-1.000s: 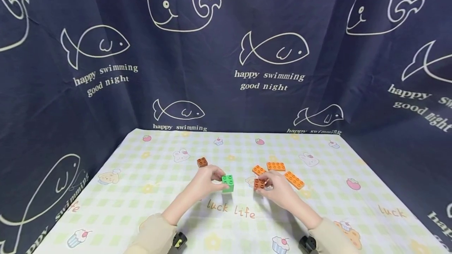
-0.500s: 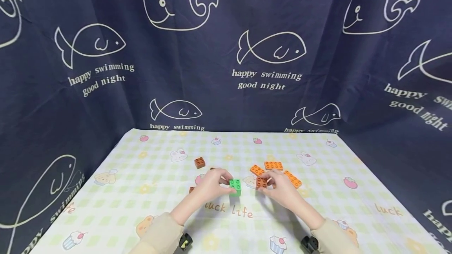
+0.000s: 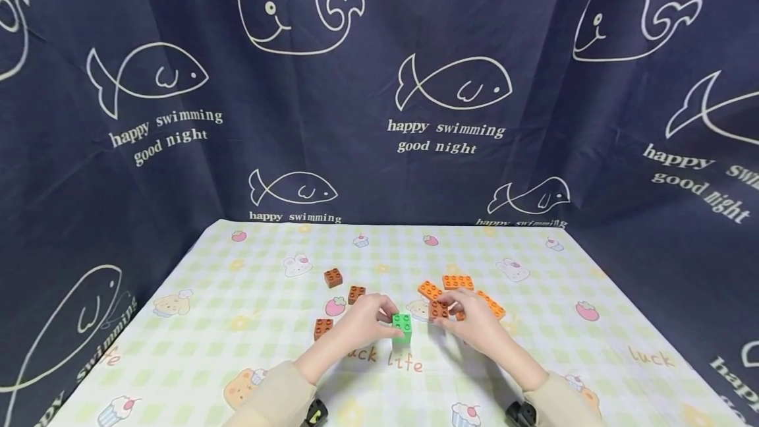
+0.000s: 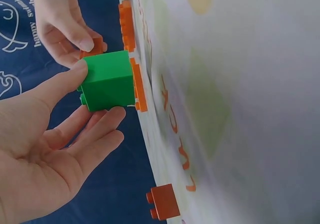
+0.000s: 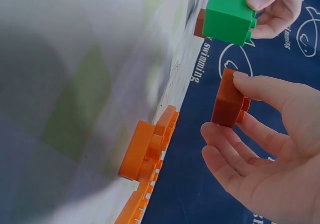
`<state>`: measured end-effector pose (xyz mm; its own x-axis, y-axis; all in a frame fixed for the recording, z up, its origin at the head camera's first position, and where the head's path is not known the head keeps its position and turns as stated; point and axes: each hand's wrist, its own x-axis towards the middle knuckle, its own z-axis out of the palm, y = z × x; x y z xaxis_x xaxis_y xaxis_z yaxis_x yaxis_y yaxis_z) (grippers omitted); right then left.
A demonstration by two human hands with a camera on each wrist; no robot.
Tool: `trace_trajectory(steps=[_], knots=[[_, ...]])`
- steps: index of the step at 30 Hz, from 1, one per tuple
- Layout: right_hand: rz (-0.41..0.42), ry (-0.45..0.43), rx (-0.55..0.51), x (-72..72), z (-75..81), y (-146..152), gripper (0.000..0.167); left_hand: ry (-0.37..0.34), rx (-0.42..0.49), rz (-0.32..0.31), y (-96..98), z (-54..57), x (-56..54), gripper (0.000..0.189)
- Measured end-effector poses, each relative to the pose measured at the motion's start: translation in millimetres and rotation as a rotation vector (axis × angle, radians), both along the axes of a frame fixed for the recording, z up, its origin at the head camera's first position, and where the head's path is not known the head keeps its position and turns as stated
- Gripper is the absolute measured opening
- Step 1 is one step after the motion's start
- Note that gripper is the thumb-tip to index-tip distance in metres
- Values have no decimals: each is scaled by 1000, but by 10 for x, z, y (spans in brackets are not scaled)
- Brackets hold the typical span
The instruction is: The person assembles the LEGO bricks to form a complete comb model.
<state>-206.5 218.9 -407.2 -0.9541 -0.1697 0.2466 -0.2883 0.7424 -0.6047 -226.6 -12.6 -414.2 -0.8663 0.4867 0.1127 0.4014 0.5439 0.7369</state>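
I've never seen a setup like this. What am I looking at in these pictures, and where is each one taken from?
There's no robot here, just a person working with bare hands. The wide picture comes from a camera worn on the head, looking forward and down. The other two come from cameras on the wrists, so they look tipped sideways; each also catches the opposite hand.

The left hand pinches a green block, and the right hand pinches a brown block. They are studded toy building bricks.

On the patterned tablecloth lie three other brown blocks toward the left, and several orange pieces toward the right. Behind hangs a dark blue curtain printed with whales and fish.
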Motion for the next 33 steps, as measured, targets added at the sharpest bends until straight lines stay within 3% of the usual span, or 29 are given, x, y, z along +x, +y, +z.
trace_trajectory(steps=[16,33], knots=[[-24,28,18,-16,-10,-116,34,-15,-19,5,10,-73,-12,29],[32,33,-23,-39,26,-224,34,-50,-9,4,36,-98,-63,31]])
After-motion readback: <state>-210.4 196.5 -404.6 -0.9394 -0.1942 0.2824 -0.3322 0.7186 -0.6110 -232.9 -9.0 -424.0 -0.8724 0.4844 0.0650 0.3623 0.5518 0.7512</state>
